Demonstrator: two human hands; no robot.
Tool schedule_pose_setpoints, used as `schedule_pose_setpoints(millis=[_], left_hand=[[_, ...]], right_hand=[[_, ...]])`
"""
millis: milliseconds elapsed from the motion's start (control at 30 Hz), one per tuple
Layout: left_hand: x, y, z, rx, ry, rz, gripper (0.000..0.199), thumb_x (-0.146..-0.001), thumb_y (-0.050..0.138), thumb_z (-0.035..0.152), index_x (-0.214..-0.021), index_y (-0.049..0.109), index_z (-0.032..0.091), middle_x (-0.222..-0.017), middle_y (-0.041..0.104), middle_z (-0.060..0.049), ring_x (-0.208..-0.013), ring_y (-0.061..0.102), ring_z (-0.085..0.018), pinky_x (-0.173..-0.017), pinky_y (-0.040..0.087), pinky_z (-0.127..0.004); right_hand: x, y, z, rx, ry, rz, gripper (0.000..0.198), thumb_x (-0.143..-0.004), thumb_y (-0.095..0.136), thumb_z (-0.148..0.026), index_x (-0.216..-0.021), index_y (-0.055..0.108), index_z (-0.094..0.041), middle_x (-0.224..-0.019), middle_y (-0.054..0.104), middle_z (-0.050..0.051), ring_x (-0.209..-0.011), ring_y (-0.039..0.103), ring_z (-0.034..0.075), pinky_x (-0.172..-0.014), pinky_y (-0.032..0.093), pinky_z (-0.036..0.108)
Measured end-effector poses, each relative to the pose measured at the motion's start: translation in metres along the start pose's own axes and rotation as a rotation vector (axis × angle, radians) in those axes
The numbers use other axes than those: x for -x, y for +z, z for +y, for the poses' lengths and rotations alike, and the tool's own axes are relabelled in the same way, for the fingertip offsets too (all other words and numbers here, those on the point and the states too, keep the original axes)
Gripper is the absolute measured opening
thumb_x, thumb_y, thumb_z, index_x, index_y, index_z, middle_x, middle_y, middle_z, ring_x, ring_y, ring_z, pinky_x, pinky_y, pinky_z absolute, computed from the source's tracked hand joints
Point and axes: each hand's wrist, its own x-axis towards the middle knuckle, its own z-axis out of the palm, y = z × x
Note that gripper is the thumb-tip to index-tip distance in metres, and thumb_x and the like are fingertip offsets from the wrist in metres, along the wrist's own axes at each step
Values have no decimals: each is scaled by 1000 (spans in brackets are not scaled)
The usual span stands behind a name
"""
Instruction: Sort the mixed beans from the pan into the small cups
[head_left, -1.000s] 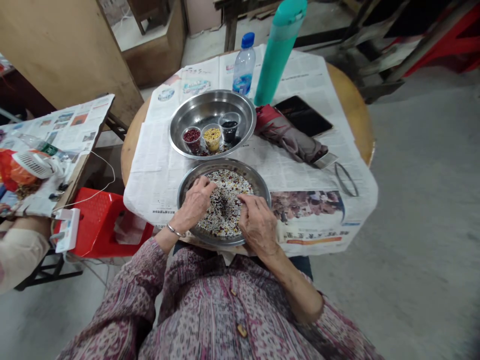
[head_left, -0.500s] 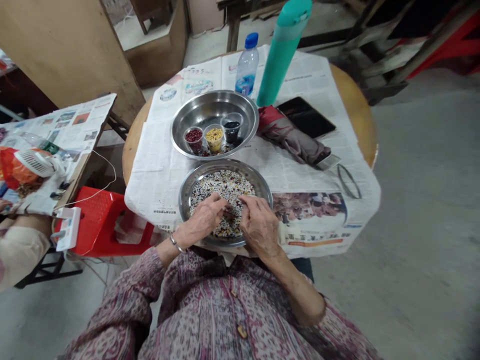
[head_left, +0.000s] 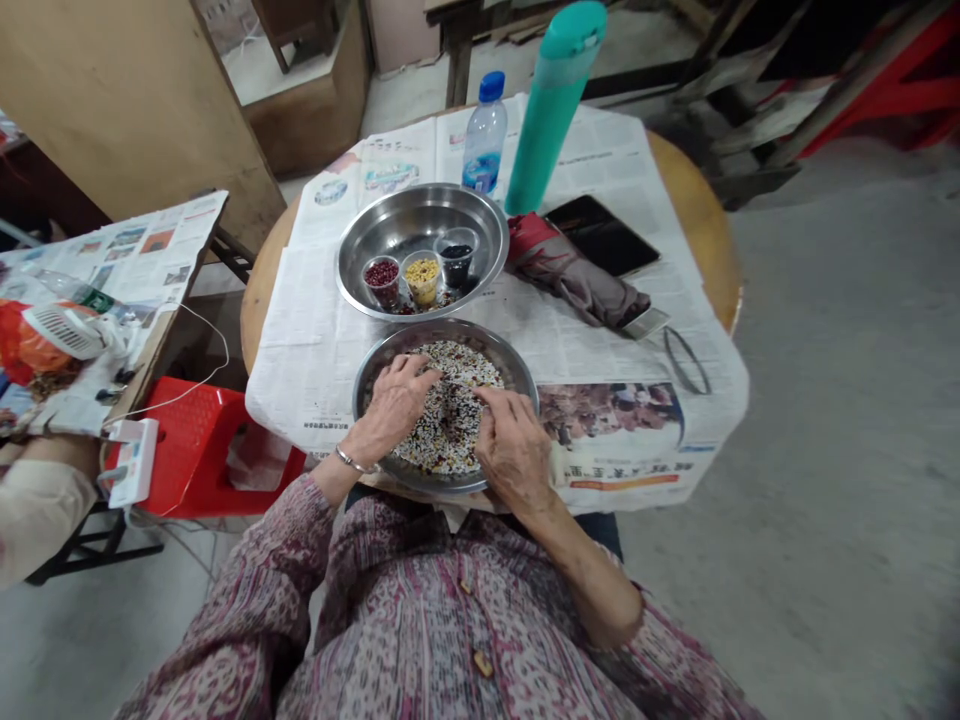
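A steel basin (head_left: 529, 365) close to my body holds a mix of white grains (head_left: 450, 452) with dark, red and yellow bits. My left hand (head_left: 397, 400) rests over the left part of the mix, fingers apart and holding nothing visible. On the right side, my right hand (head_left: 516, 445) has its fingers curled at the grains; whatever is between the fingertips is hidden. Behind stands a larger steel basin (head_left: 375, 222) with three clear cups in it: one of red beans (head_left: 382, 278), one of yellow grains (head_left: 421, 278) and one of black beans (head_left: 456, 260).
Newspaper (head_left: 300, 330) covers the round table. Toward the back stand a water bottle (head_left: 484, 140) and a tall green bottle (head_left: 555, 110). A folded umbrella (head_left: 574, 275) lies beside a dark tablet (head_left: 602, 233). At left are a red stool (head_left: 195, 450) and another person's arm (head_left: 56, 455).
My left hand has moved up and left across the basin, its fingers spreading. My right hand stays near the right rim. A darker hollow now shows in the middle of the grains.
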Motion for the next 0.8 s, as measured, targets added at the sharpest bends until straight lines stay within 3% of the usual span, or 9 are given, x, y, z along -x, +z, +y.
schedule_pose_setpoints(millis=[100,167,300,467,667,800], left_hand=[[23,-4,-3,15,-49,8,23,-97,51,13,-111,67,20,-124,62,-9,-109,57,-25,-94,52,-42],[40,-6,2,46,3,4,19,-98,57,22,-114,65,19,-123,61,-9,-111,57,-24,-99,52,-42],[59,-5,19,67,187,-63,48,-93,67,38,-136,52,21,-147,49,-11,-138,45,-28,-113,43,-47],[41,12,33,-35,284,-140,72,-94,59,55,-153,34,21,-164,28,-14,-154,19,-35,-121,20,-67],[13,32,41,-51,364,-154,53,-105,38,41,-153,37,20,-165,26,-13,-156,13,-33,-120,14,-70],[5,32,34,-101,274,-99,56,-105,37,44,-155,33,20,-167,22,-11,-155,15,-32,-121,13,-70]], right_hand=[[1,1,1,-7,8,-3,36,-92,39,-7,-118,62,-17,-109,70,12,-103,61,25,-93,51,41],[1,2,2,-7,0,15,35,-92,40,-7,-118,62,-17,-109,70,12,-103,61,25,-92,52,41],[3,5,5,-25,-10,32,34,-94,40,-10,-119,62,-16,-110,71,12,-104,61,25,-92,52,41],[4,5,7,-66,3,48,33,-97,40,-16,-119,63,-18,-111,70,12,-104,61,25,-94,51,43],[5,4,6,-87,0,71,35,-96,38,-17,-122,62,-18,-114,68,14,-108,59,26,-95,51,44],[4,4,6,-71,-20,74,35,-95,38,-14,-120,62,-17,-111,69,14,-106,60,26,-94,51,43]])
